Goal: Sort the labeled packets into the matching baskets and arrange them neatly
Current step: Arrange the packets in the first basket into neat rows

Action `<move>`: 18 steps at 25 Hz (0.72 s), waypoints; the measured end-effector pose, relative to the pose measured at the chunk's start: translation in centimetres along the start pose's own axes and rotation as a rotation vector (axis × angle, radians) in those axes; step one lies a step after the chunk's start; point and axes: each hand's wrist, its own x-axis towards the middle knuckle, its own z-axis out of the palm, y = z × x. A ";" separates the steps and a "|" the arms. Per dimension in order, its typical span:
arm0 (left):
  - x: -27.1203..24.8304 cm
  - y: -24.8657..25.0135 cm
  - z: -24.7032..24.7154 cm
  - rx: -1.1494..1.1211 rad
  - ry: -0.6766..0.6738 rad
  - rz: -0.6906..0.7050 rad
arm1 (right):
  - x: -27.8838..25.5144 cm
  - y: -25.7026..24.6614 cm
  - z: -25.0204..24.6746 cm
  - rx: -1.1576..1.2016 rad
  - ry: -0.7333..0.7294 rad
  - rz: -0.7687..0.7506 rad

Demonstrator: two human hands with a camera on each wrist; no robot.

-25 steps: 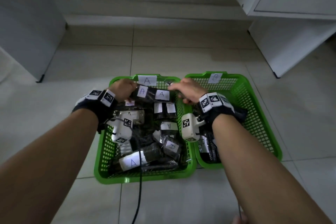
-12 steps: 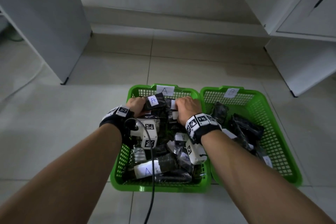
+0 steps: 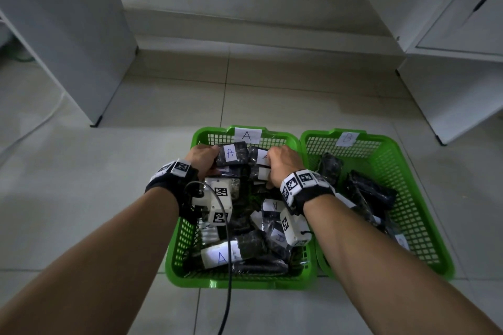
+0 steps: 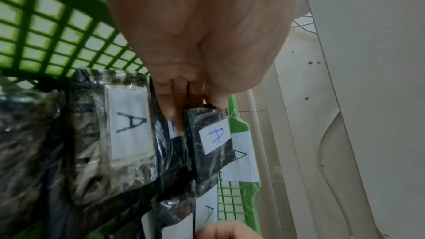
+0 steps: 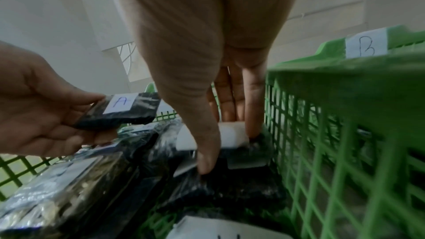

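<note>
Two green mesh baskets stand side by side on the floor: basket A [image 3: 245, 283] on the left and basket B [image 3: 402, 171] on the right, each with a paper letter on its far rim. Basket A holds several black packets with white A labels. My left hand [image 3: 202, 156] pinches one black A packet [image 4: 211, 139] by its end, thumb on top, just above the far end of basket A [image 4: 57, 24]. My right hand [image 5: 227, 144] reaches down beside the wall shared with basket B [image 5: 345, 83]; its thumb and fingers grip a white-labelled packet [image 5: 230, 134] from both sides.
Dark packets [image 3: 364, 193] lie loosely in basket B. A black cable [image 3: 227, 294] runs from my left wrist over basket A's front rim to the tiled floor. White cabinets [image 3: 62, 35] stand at the left and right, with a low step behind.
Both hands have sunk from the far rim into the far end of basket A. The packets held in a row between them are now apart, one in each hand.
</note>
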 end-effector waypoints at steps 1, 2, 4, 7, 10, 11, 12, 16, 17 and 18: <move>-0.3 0.1 -0.1 -0.039 0.007 0.000 | 0.1 0.2 -0.2 0.020 -0.004 0.009; -0.6 0.2 -0.1 -0.062 0.009 0.009 | 0.1 0.5 -0.5 0.055 0.010 0.018; -0.7 0.8 0.1 -0.059 0.001 0.039 | 0.3 1.3 -1.7 0.181 0.071 0.004; -1.4 1.6 0.8 -0.038 -0.064 0.037 | -0.4 2.3 -3.4 0.424 0.126 -0.064; -2.4 1.9 1.9 0.009 -0.153 0.038 | -1.9 1.6 -3.8 0.625 0.108 -0.127; -2.8 2.0 2.2 0.013 -0.184 0.047 | -2.4 1.1 -3.7 0.625 0.102 -0.149; -3.0 2.1 2.3 0.019 -0.213 0.063 | -2.7 0.6 -3.6 0.589 0.101 -0.174; -2.7 2.3 1.1 0.406 -0.134 0.326 | -2.4 0.4 -3.4 0.565 0.151 -0.121; -2.6 2.2 0.6 0.629 -0.089 0.441 | -2.2 1.0 -3.5 0.626 0.160 -0.053; -2.7 2.0 0.2 0.810 -0.081 0.511 | -2.0 1.8 -3.7 0.713 0.161 0.021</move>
